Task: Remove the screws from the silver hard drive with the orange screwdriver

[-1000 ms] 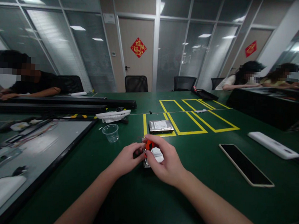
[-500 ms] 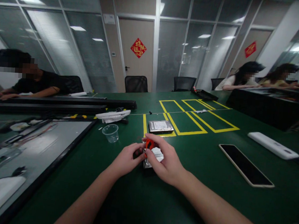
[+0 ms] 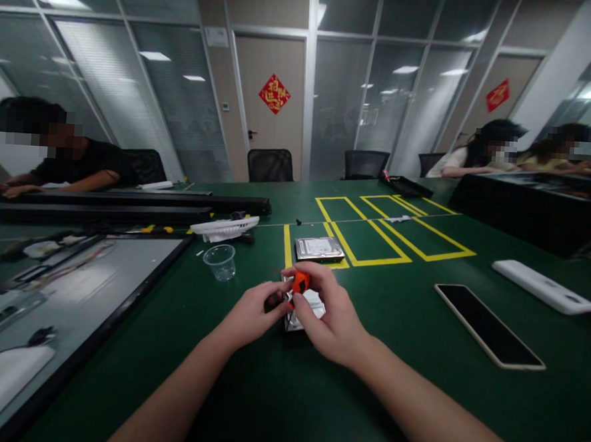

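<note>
Right hand: the right hand (image 3: 337,317) curls its fingers and thumb round the rounded, orange-and-black handle (image 3: 302,281), holding it above the near drive.
Left hand: the left hand (image 3: 252,315) bends at the left edge of the near drive, thumb and forefinger close together, their tips just beside the handle; whether they pinch anything, I cannot tell.
Near drive: the near drive (image 3: 315,305), a silvery metal block with a pale label, lies on the table below the handle and between the hands; the fingers cover much of it.
Far drive: the far drive (image 3: 318,249), flat and oblong with a silvery top and dark sides, lies just beyond the near drive.
Tape: yellow tape (image 3: 383,261) marks straight-sided boxes beyond the near drive, one around the far drive.
Cup: a clear, thin-walled plastic cup (image 3: 220,263) stands left of the near drive.
Phone: a phone (image 3: 489,326) with a glossy black face and pale rim lies well to the right of the near drive.
Table: the smooth, dark green table (image 3: 244,398) spreads all around the near drive.
</note>
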`<state>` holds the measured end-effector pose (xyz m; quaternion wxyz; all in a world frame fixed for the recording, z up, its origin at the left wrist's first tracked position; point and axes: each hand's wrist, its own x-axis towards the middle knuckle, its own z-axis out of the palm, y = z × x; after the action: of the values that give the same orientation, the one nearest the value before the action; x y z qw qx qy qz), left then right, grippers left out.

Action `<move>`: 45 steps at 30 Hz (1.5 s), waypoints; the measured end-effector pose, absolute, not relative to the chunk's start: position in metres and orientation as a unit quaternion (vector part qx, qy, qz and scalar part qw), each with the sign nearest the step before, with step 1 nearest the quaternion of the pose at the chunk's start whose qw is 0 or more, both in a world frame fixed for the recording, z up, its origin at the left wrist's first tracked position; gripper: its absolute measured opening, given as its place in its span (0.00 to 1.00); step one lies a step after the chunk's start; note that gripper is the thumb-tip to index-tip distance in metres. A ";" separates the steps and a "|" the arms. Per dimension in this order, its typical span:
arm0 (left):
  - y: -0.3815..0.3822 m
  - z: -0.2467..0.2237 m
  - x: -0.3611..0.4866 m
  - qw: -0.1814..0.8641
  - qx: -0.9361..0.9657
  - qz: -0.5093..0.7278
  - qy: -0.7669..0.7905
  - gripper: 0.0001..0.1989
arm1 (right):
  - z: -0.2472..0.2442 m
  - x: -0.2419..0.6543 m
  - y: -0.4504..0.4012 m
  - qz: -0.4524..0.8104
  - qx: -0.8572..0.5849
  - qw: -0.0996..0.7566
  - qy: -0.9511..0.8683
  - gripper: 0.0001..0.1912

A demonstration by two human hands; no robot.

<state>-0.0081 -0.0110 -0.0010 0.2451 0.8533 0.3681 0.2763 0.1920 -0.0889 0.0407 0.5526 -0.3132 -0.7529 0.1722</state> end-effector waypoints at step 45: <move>-0.011 -0.004 -0.007 0.278 0.840 0.299 0.359 0.12 | 0.045 0.194 -0.086 0.104 -0.313 0.533 -0.779 0.27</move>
<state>-0.0070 -0.0108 -0.0039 0.2782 0.8395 0.3587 0.2986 0.1937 -0.0857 0.0454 0.5327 -0.3134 -0.7792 0.1044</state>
